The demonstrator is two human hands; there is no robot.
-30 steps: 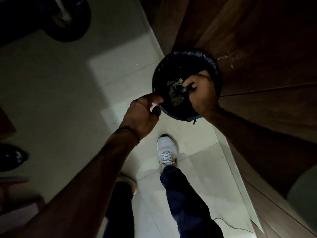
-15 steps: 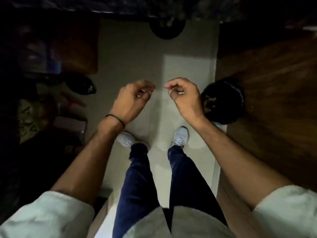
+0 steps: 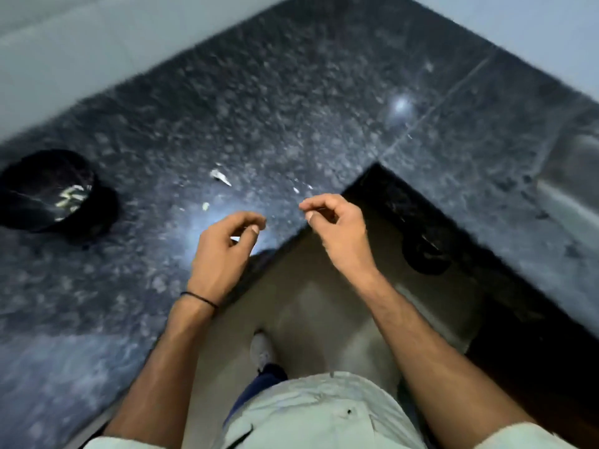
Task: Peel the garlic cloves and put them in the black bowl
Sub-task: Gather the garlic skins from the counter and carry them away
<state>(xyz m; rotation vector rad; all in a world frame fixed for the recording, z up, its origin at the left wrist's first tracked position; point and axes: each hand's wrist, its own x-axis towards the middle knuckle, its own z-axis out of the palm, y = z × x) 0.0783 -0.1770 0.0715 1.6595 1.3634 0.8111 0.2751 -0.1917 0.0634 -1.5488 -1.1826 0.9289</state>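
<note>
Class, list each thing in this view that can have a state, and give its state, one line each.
black bowl: upright on the counter, pale pieces inside.
peel scraps: lying loose on the counter.
left hand: over the counter edge, fingers curled; contents unclear.
right hand: in the air, fingers curled; contents unclear.

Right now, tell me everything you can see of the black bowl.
The black bowl is round, dark and blurred. It stands upright on the speckled dark stone counter, far left in view. Pale pieces lie inside; cloves or peel, I cannot tell. Neither the left hand nor the right hand touches it; both are well apart.
</note>
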